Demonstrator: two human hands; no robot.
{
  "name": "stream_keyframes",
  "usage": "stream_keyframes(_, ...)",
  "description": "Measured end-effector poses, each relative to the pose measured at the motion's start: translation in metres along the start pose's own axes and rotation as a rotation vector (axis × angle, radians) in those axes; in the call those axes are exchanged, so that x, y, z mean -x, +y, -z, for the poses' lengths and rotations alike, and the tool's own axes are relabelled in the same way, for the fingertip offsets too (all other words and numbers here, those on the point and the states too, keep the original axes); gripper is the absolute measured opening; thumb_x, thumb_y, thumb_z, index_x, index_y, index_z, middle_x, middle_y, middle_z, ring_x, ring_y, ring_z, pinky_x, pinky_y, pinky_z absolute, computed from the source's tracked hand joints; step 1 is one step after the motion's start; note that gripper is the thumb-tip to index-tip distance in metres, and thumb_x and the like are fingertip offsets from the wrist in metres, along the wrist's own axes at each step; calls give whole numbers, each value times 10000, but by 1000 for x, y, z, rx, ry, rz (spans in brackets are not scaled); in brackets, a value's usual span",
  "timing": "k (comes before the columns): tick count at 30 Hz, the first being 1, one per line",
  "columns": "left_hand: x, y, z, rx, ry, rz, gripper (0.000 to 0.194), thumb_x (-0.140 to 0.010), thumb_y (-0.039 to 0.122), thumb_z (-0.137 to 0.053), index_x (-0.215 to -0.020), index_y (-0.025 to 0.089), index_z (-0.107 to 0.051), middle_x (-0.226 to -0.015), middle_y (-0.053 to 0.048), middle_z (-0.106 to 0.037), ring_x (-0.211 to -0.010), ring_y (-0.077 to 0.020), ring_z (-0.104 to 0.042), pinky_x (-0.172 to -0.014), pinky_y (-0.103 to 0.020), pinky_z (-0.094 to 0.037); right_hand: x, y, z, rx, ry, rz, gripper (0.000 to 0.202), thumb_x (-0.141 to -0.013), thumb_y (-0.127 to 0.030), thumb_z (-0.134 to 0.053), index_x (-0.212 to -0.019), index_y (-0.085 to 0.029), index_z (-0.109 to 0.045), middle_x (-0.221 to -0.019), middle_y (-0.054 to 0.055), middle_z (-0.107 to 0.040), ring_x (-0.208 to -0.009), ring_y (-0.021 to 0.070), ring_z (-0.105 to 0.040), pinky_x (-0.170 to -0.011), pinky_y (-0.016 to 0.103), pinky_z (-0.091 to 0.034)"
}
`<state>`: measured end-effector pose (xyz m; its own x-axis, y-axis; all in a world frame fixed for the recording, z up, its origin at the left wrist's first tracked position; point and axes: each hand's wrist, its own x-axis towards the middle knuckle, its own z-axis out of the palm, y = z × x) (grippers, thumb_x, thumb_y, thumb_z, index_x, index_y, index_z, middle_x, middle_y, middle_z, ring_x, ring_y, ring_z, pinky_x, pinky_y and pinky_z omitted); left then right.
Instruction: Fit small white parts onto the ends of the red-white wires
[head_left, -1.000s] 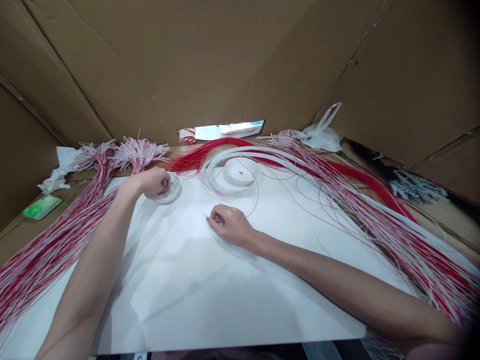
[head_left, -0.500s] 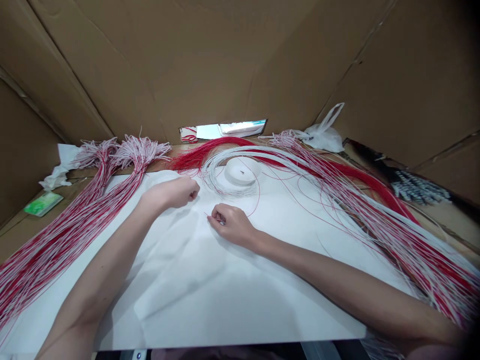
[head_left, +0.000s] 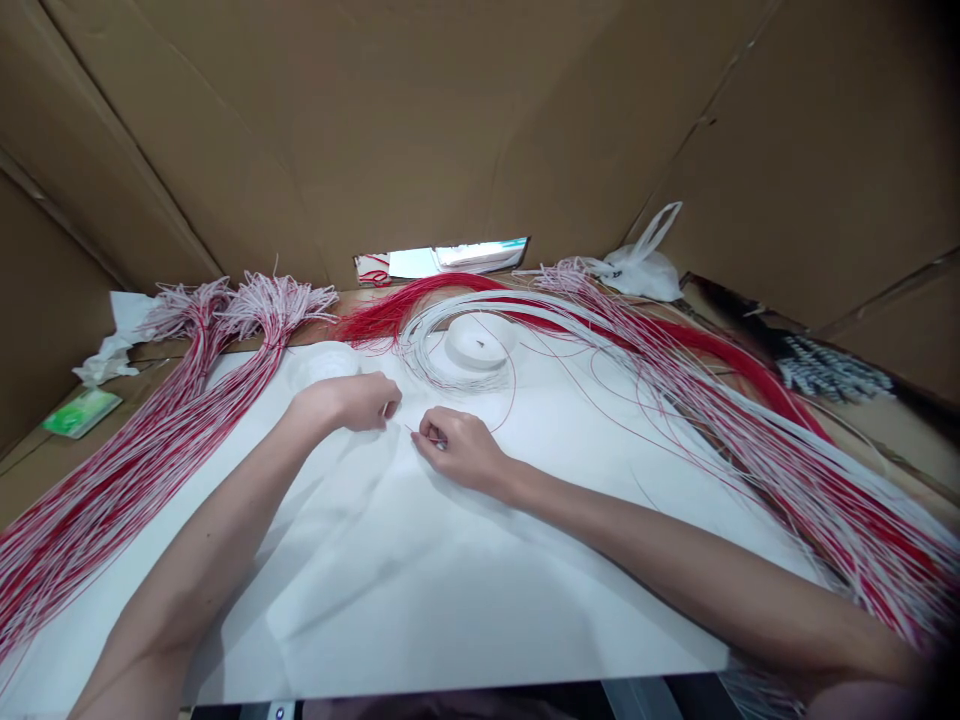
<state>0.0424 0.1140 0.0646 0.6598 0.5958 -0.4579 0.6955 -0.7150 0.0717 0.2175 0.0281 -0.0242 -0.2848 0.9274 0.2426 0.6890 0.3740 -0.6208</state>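
My right hand (head_left: 463,448) is pinched on a thin red wire whose tip pokes out left of the fingertips. The wire's red line (head_left: 513,385) curves up from behind that hand toward a round white dish (head_left: 480,340). Just to the left, my left hand (head_left: 369,402) is closed, its fingertips together around something small and pale that I cannot make out. The two hands are a short gap apart above the white board (head_left: 450,600). Beside my left hand, a clear shallow round dish (head_left: 322,362) lies on the board.
Red and white wire bundles lie at left (head_left: 150,460) and right (head_left: 720,430). Loose white wires (head_left: 424,340) and red wires (head_left: 382,308) curve behind the dish. A plastic bag (head_left: 643,270), a green packet (head_left: 82,412) and cardboard walls (head_left: 420,120) stand around.
My left hand has moved slightly down, nearer my right hand, uncovering the clear dish behind it. Something pale now shows at its fingertips. My right hand has hardly moved.
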Motion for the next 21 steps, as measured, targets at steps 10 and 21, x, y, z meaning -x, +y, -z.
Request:
stream_keyframes(10, 28, -69, 21, 51, 188, 233, 230, -762, 223, -571, -964, 169, -667, -947, -66, -717, -793, -182, -643, -666, -240, -440, 1, 0, 0, -1, 2, -9, 148, -874, -251, -575, -745, -182, -550, -732, -21, -583, -636, 89, -481, -602, 222, -295)
stream_keyframes(21, 4, -107, -6, 135, 21, 285, 234, -618, 226, -615, -831, 211, -712, -846, -16, -732, -758, -193, -663, -593, -226, -440, 0, 0, 0, -6, -5, -18, 153, -874, -255, -575, -742, -182, -544, -740, -22, -588, -643, 86, -484, -608, 217, -298)
